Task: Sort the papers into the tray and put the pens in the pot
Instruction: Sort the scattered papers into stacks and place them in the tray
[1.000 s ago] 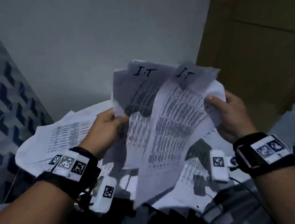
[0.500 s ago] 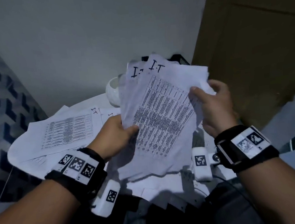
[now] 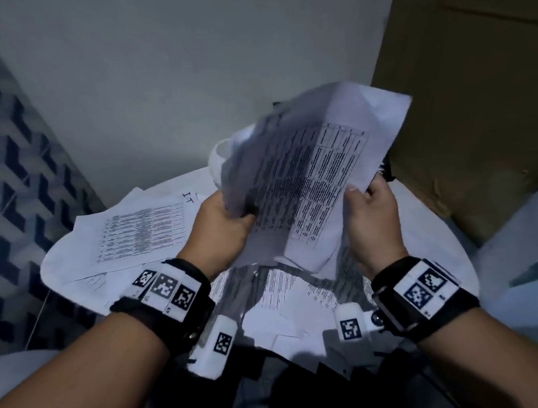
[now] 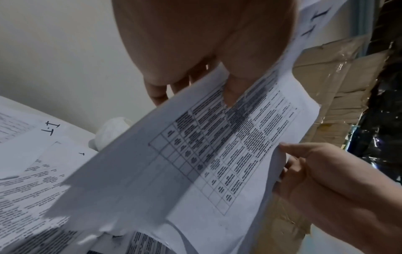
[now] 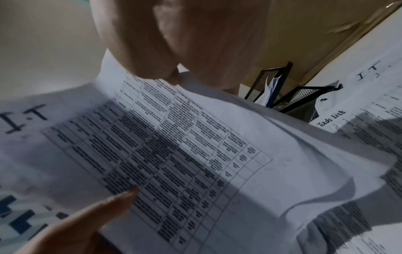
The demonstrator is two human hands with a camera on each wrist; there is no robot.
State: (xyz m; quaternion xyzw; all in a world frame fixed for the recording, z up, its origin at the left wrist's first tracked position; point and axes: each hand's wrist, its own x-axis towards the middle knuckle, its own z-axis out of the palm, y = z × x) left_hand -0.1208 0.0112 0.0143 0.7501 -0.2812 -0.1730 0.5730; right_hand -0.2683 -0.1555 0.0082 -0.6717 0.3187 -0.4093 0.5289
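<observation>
Held clear of the tabletop (image 3: 430, 223): sheaf of printed papers (image 3: 311, 181), table grid on the top sheet, leaning up toward 1 o'clock in the head view.

Left hand (image 3: 223, 226) at the sheaf's 8 o'clock edge, grip pinching the sheets, thumb on the printed face, fingers (image 4: 156, 92) behind. Right hand (image 3: 371, 215) at the 4 o'clock edge, grip likewise pinching the paper between thumb and fingers; from the left wrist view, thumb tip laid on the sheet edge.

Handwritten "I.T" visible on the sheaf's top margin from the right wrist view.

Loose papers (image 3: 128, 234) spread over the tabletop at 9 o'clock of the hands, one marked "I.T" at its corner; more sheets overlapping under the wrists toward 6 o'clock. Sheet headed "Task List" (image 5: 331, 118) lying flat at 3 o'clock in the right wrist view.

Black mesh tray (image 5: 300, 101) beyond the sheaf at 1 o'clock in the right wrist view, some paper already standing in it; mostly hidden behind the sheaf from the head.

White rounded vessel (image 3: 222, 156) at 11 o'clock of the sheaf, part covered by it; cannot tell whether the pen pot.

Cardboard box (image 3: 479, 106) just beside the tabletop at 2 o'clock. Blue patterned wall (image 3: 6, 192) at 9 o'clock.
</observation>
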